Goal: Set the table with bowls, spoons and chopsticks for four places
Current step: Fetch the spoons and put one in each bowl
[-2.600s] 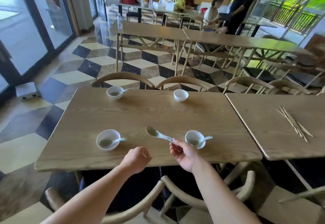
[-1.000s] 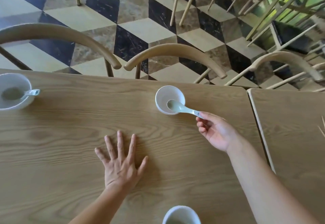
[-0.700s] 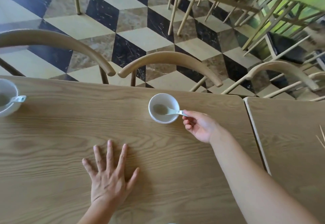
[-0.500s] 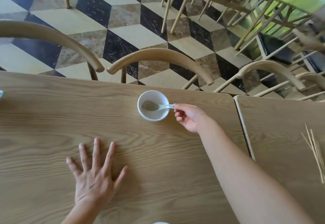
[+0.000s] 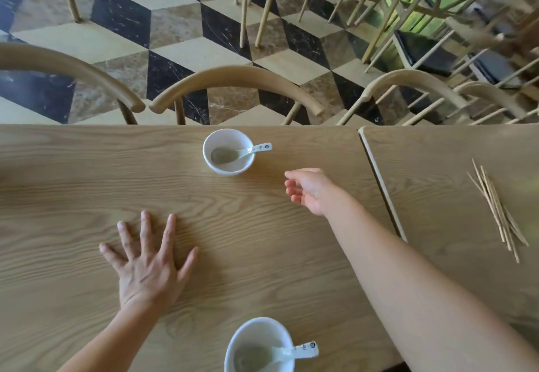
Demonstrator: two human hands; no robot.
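Spoon (image 5: 236,153) in far bowl (image 5: 228,151), right hand (image 5: 309,190) near — empty

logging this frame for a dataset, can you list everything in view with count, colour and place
bowls: 2, white; far bowl near the table's far edge, near bowl at the bottom edge of the picture
spoons: 2, white with small marks on the handles; far spoon in the far bowl, near spoon in the near bowl, both handles pointing right
chopsticks: a loose bundle, pale wood, on the right table; count unclear
tables: 2, light wood; main table, right table butted beside it
chairs: several, light wood, along the far side
floor: black, cream and brown tiles
left hand: flat on the main table, fingers spread
right hand: empty, right of the far bowl
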